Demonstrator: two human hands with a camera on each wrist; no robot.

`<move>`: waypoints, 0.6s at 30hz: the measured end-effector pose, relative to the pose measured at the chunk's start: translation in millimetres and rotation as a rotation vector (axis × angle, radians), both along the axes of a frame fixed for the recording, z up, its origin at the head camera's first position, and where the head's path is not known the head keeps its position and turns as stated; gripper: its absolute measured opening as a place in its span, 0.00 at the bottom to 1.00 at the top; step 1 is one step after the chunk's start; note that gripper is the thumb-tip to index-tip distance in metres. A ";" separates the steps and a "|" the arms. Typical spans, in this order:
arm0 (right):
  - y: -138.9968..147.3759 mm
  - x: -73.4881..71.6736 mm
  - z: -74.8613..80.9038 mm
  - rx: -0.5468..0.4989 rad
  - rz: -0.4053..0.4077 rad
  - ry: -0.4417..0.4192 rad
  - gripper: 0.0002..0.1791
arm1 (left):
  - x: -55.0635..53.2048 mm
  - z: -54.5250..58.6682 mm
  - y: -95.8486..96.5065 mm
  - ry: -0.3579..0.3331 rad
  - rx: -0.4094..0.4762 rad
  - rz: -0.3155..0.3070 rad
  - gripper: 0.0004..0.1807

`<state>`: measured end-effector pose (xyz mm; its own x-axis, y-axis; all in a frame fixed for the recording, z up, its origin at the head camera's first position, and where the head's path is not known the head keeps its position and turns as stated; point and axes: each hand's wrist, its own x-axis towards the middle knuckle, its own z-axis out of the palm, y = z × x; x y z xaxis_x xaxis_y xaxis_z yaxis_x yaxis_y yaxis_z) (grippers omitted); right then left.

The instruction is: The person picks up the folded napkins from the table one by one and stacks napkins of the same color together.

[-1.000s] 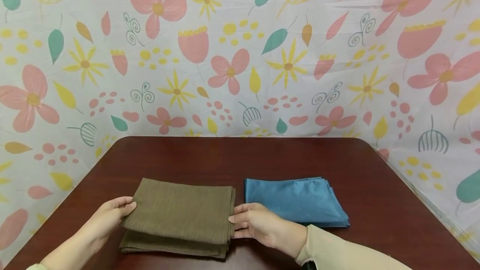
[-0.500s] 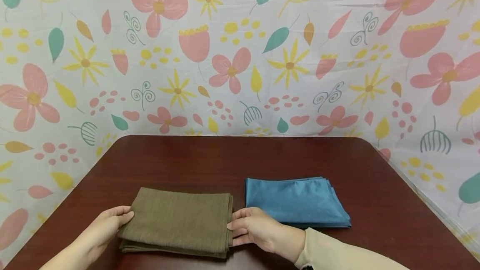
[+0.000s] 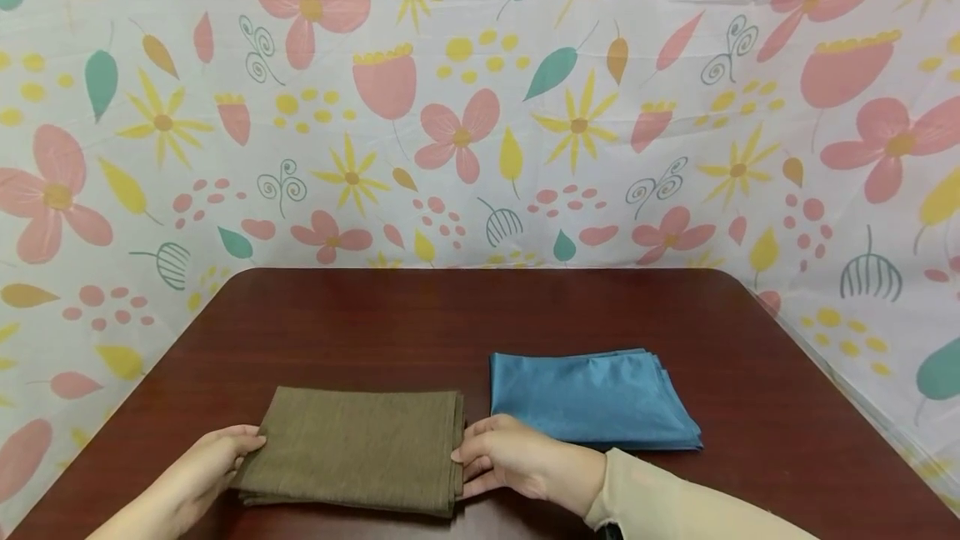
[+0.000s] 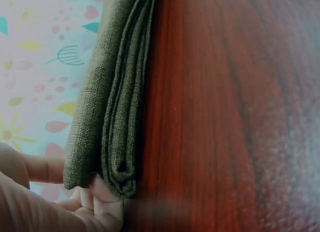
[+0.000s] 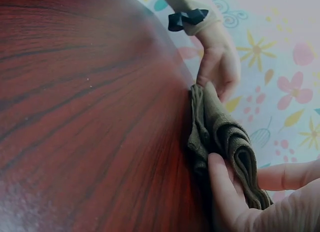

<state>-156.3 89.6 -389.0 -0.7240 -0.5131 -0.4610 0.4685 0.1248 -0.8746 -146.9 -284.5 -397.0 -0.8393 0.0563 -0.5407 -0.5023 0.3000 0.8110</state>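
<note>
An olive-brown folded cloth (image 3: 356, 448) lies at the front left of the table in the head view, its folded layers stacked. My left hand (image 3: 213, 461) pinches its left edge; in the left wrist view, thumb and fingers of that hand (image 4: 65, 202) take the upper layers between them, over the lower fold. On the opposite edge, my right hand (image 3: 517, 461) pinches the upper layers too. The right wrist view shows that hand (image 5: 270, 197) with a finger tucked between the upper and lower layers. Both hands are low, close over the tabletop.
A blue folded cloth (image 3: 592, 402) lies right of the olive-brown one, just behind my right wrist. The dark red wooden table (image 3: 465, 315) ends at a rounded far edge. A floral-print sheet (image 3: 465, 107) hangs behind it.
Both hands have lowered the upper half of the olive-brown cloth toward me, onto its lower half; the gap between the layers has nearly closed. The blue cloth has stayed put.
</note>
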 end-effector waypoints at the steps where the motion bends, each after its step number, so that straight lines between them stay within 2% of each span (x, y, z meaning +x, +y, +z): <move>1: -0.1 -0.3 0.3 -0.002 0.002 0.001 0.37 | -0.1 0.1 -0.2 -0.003 0.002 0.000 0.37; 8: 0.5 -0.6 -1.2 0.005 -0.005 -0.007 0.38 | 1.0 -1.3 0.3 0.004 -0.003 -0.011 0.35; 18: 0.5 2.6 -6.0 -0.027 -0.018 -0.004 0.38 | -0.5 -9.3 -3.2 0.022 -0.001 -0.013 0.35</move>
